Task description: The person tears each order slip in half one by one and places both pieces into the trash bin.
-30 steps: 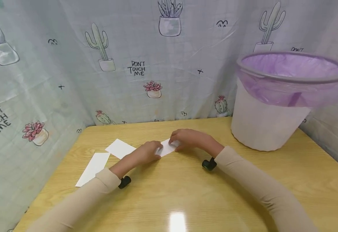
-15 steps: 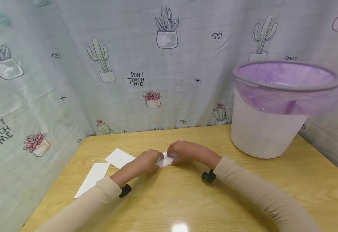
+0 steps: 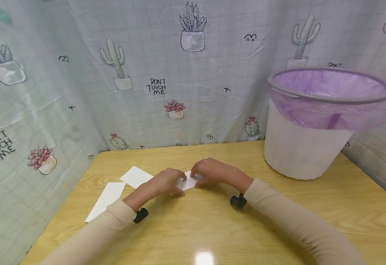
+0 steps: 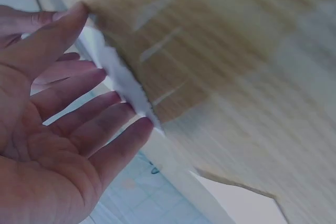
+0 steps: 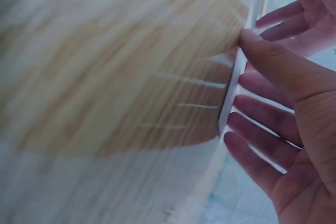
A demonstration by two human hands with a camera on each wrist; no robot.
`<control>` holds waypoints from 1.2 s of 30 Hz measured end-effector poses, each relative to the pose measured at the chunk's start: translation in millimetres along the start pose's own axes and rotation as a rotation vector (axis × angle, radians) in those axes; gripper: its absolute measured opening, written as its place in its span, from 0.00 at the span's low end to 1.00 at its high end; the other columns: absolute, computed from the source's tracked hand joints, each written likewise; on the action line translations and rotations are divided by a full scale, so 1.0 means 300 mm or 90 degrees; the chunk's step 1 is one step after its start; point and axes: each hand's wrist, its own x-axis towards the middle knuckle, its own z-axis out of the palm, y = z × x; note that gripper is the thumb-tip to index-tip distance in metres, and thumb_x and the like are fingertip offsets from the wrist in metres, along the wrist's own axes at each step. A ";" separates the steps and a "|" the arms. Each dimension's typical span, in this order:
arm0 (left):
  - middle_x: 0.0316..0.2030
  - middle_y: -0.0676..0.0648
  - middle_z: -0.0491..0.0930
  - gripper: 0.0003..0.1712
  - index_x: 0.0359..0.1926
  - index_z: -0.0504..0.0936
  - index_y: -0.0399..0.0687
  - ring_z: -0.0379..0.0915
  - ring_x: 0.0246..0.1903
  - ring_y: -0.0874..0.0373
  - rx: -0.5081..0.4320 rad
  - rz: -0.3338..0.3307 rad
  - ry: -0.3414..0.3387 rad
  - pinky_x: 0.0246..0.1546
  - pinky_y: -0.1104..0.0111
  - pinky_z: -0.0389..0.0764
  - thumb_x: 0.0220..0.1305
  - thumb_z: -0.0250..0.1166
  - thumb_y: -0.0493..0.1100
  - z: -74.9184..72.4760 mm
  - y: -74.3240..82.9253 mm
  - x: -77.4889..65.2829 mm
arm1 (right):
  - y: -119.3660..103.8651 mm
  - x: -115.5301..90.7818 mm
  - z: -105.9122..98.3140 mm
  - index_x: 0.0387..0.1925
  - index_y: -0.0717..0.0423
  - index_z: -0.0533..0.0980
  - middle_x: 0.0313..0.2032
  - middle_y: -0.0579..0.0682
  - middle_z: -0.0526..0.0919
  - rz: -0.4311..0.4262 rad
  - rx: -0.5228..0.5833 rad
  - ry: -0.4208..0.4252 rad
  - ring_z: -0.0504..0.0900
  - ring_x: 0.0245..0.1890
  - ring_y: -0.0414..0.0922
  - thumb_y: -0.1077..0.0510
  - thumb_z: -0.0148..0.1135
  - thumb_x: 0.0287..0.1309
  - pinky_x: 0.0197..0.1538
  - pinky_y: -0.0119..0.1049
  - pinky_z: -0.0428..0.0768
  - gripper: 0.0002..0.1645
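Note:
A small white piece of paper (image 3: 189, 182) lies slantwise between both hands near the middle of the table. My left hand (image 3: 167, 180) is at its left end, fingertips on the paper and thumb apart just below its near edge. The left wrist view shows those fingers loosely extended along the paper (image 4: 126, 82). At the other end my right hand (image 3: 211, 170) holds the paper, thumb at the near edge and fingertips at the far edge. In the right wrist view the paper (image 5: 229, 100) appears almost edge-on, like a thin strip.
Two more white paper pieces, one upper (image 3: 136, 176) and one lower (image 3: 105, 202), lie left of my left arm on the wooden table (image 3: 179, 232). A white bin (image 3: 307, 154) with a purple liner stands at the back right. A cactus-print curtain (image 3: 206, 114) hangs behind.
The left thumb has spread away from the paper's near edge, widening the left hand's grasp. The right hand shifted slightly left along the paper. The head view has tilted a little.

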 end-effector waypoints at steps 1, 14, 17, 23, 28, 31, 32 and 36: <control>0.51 0.44 0.84 0.28 0.55 0.84 0.44 0.78 0.47 0.51 0.003 0.002 0.004 0.50 0.56 0.79 0.55 0.80 0.47 0.000 -0.002 -0.002 | 0.003 -0.001 -0.001 0.52 0.50 0.85 0.53 0.47 0.86 -0.006 -0.007 0.007 0.84 0.53 0.45 0.46 0.74 0.60 0.57 0.41 0.80 0.22; 0.43 0.46 0.87 0.21 0.46 0.88 0.44 0.81 0.39 0.52 0.053 0.027 0.050 0.40 0.56 0.82 0.53 0.81 0.45 0.024 -0.002 -0.035 | -0.045 0.001 0.000 0.50 0.48 0.86 0.51 0.44 0.87 0.023 0.012 -0.002 0.83 0.53 0.43 0.45 0.77 0.55 0.58 0.43 0.78 0.22; 0.44 0.46 0.87 0.21 0.46 0.88 0.44 0.82 0.39 0.52 0.060 0.033 0.054 0.39 0.56 0.83 0.52 0.81 0.46 0.028 -0.001 -0.029 | -0.046 -0.012 0.005 0.50 0.49 0.86 0.50 0.44 0.88 0.021 0.016 0.010 0.84 0.51 0.43 0.47 0.78 0.55 0.56 0.40 0.79 0.22; 0.43 0.48 0.87 0.22 0.46 0.88 0.45 0.83 0.41 0.52 0.067 0.053 0.072 0.40 0.58 0.84 0.52 0.80 0.49 0.030 -0.005 -0.016 | -0.035 -0.036 0.009 0.51 0.50 0.86 0.47 0.44 0.88 0.012 0.005 0.016 0.85 0.46 0.42 0.48 0.75 0.59 0.51 0.35 0.81 0.20; 0.42 0.49 0.87 0.22 0.46 0.88 0.46 0.81 0.37 0.55 0.052 0.033 0.064 0.38 0.58 0.82 0.53 0.80 0.50 0.011 0.001 -0.007 | -0.032 -0.038 0.004 0.50 0.50 0.86 0.43 0.43 0.89 -0.050 -0.037 0.028 0.84 0.39 0.39 0.51 0.70 0.65 0.44 0.32 0.81 0.15; 0.42 0.49 0.87 0.22 0.46 0.88 0.47 0.80 0.36 0.57 0.047 0.021 0.061 0.37 0.60 0.81 0.52 0.81 0.52 0.003 0.005 -0.003 | -0.036 -0.037 -0.005 0.49 0.49 0.87 0.40 0.42 0.89 -0.080 -0.055 0.038 0.83 0.35 0.38 0.54 0.66 0.68 0.42 0.32 0.81 0.11; 0.42 0.50 0.87 0.22 0.46 0.89 0.48 0.80 0.37 0.58 0.045 0.014 0.062 0.37 0.60 0.81 0.52 0.81 0.51 0.004 0.005 -0.003 | -0.037 -0.037 -0.006 0.49 0.49 0.87 0.40 0.41 0.89 -0.085 -0.055 0.041 0.84 0.35 0.38 0.54 0.65 0.69 0.41 0.32 0.81 0.11; 0.40 0.53 0.88 0.15 0.44 0.89 0.49 0.81 0.37 0.59 0.022 -0.009 0.059 0.38 0.62 0.82 0.56 0.79 0.47 0.013 -0.001 -0.004 | -0.039 -0.033 0.005 0.48 0.48 0.88 0.41 0.40 0.89 -0.088 -0.025 0.054 0.84 0.36 0.37 0.55 0.64 0.71 0.43 0.32 0.81 0.10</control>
